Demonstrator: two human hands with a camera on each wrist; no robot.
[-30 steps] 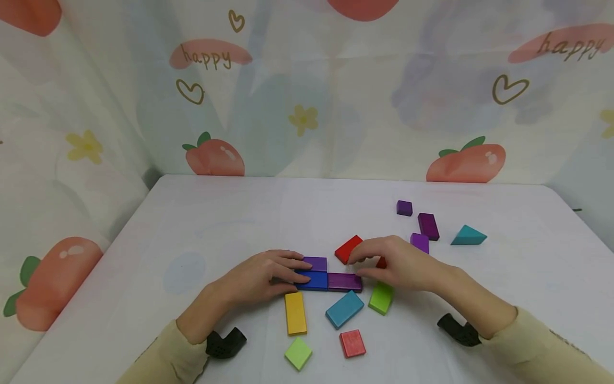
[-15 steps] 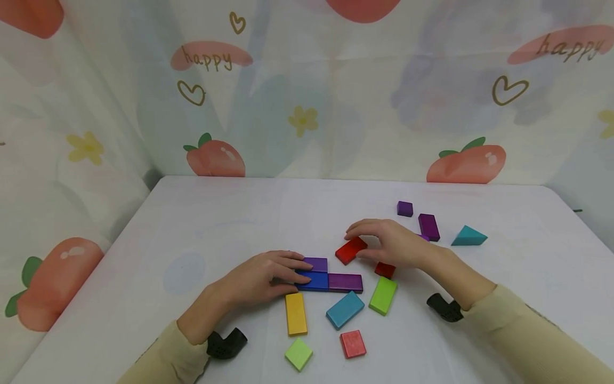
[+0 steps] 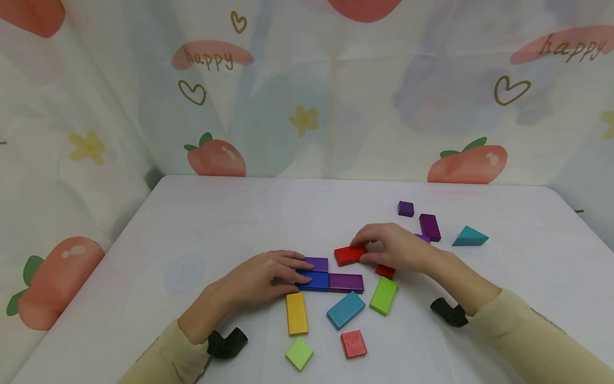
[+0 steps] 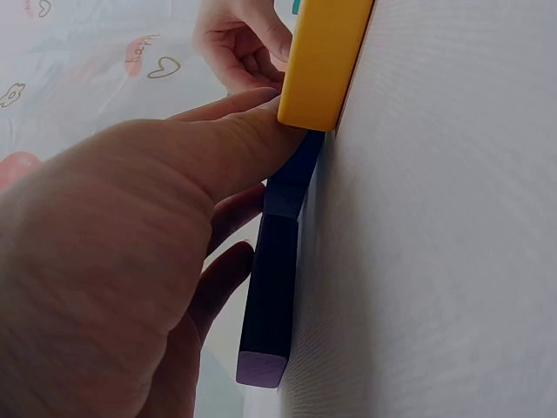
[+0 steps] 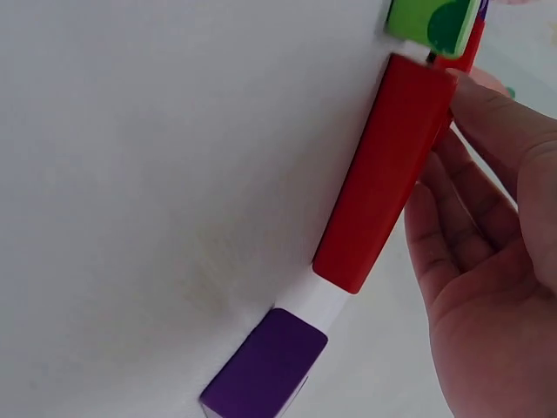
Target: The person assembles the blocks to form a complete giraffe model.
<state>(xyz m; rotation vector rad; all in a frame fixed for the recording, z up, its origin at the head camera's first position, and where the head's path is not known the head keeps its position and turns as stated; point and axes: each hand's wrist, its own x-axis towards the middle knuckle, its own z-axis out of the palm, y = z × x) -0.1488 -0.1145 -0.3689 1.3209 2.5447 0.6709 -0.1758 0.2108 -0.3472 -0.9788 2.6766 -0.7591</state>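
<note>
My left hand (image 3: 254, 277) lies with fingertips on a blue block (image 3: 318, 281) and a purple block (image 3: 320, 264) behind it. A second purple block (image 3: 346, 282) touches the blue one's right end. My right hand (image 3: 400, 246) pinches the right end of a red block (image 3: 347, 256), just behind that row and turned slightly. Another red block (image 3: 385, 271) sits partly hidden below the right hand. In the left wrist view, the thumb of the left hand (image 4: 130, 218) is beside a yellow block (image 4: 322, 70).
Nearer my body lie a teal block (image 3: 346, 310), a green block (image 3: 384, 296), a lime square (image 3: 299, 354) and a pinkish-red square (image 3: 354, 344). Back right are a small purple cube (image 3: 405, 208), a dark purple block (image 3: 429, 227) and a teal triangle (image 3: 470, 236).
My right hand has moved from beside the purple row to the red block and grips it. That block has turned closer to level. My left hand has stayed put.
</note>
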